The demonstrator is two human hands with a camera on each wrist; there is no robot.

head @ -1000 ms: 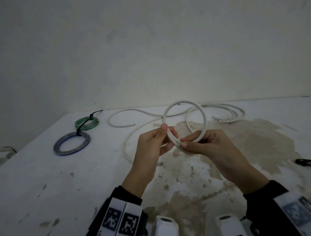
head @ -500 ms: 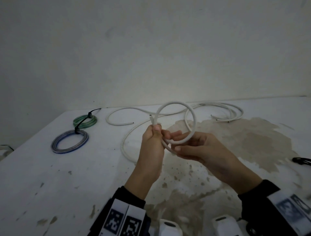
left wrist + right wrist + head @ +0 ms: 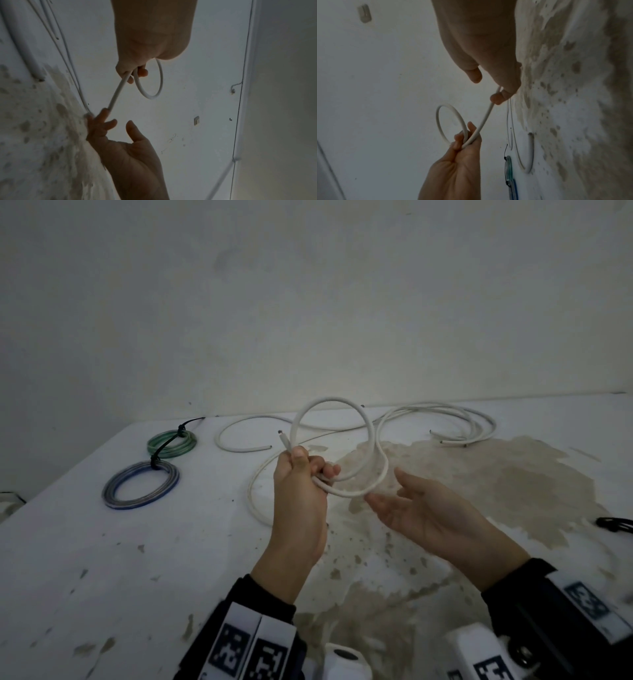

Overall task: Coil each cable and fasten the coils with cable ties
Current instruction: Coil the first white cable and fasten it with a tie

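While the left hand (image 3: 301,484) grips one loop of white cable (image 3: 330,402) at frame centre, the right hand (image 3: 421,508) hangs slack-fingered just beside it, and two tied coils, green (image 3: 171,442) and blue (image 3: 140,488), lie on the table (image 3: 85,559) at left.

The left hand (image 3: 301,491) is raised above the table, back toward the camera, thumb on top and fingers curled in a closed grip round the white cable (image 3: 330,402). To its right the right hand (image 3: 421,508) lies palm up, thumb apart and fingers loosely spread, its fingertips (image 3: 102,115) meeting the cable. Both forearms reach forward from dark sleeves.
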